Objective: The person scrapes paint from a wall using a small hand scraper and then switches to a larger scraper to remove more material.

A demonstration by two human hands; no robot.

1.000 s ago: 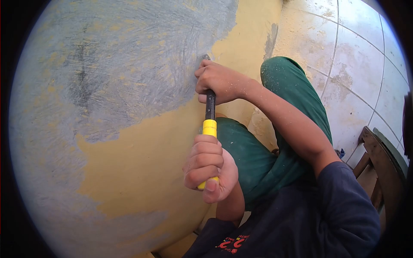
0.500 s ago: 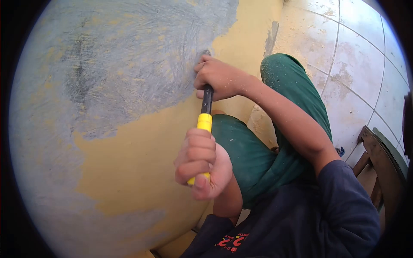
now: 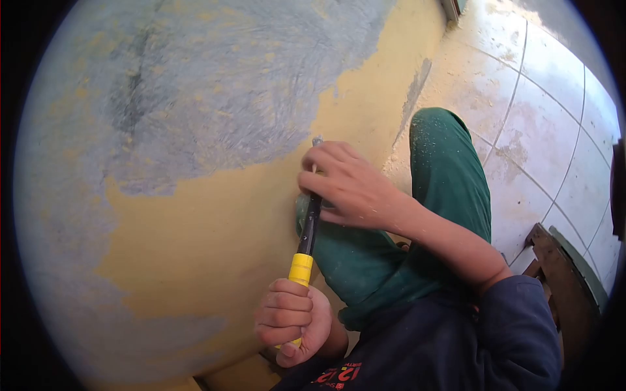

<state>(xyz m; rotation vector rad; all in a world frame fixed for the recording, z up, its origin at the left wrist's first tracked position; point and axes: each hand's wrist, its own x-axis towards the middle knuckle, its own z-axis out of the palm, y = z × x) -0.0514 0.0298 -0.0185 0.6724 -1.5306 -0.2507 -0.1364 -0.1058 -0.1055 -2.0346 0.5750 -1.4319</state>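
My left hand [image 3: 290,319] is closed around the yellow grip [image 3: 300,268] at the near end of a scraper with a black shaft [image 3: 310,225]. Farther up, my right hand [image 3: 352,186] holds the tool near its head, fingers curled over it and slightly blurred. A small grey metal tip [image 3: 317,140] pokes out beyond those fingers; the rest of the head is hidden. That tip is at the wall, by the lower edge of a scraped grey patch [image 3: 215,111]. Yellow paint [image 3: 195,241] surrounds the patch below and to the right.
My green-trousered knee [image 3: 443,140] is bent up close to the wall, speckled with dust. White floor tiles [image 3: 535,117] lie to the right, with pale yellow flakes [image 3: 466,65] along the wall's foot. A dark wooden piece [image 3: 554,260] stands at the lower right.
Both hands and the scraper have moved down in the view, toward my body. The tip has come down along the patch's edge. My view has shifted slightly as well.
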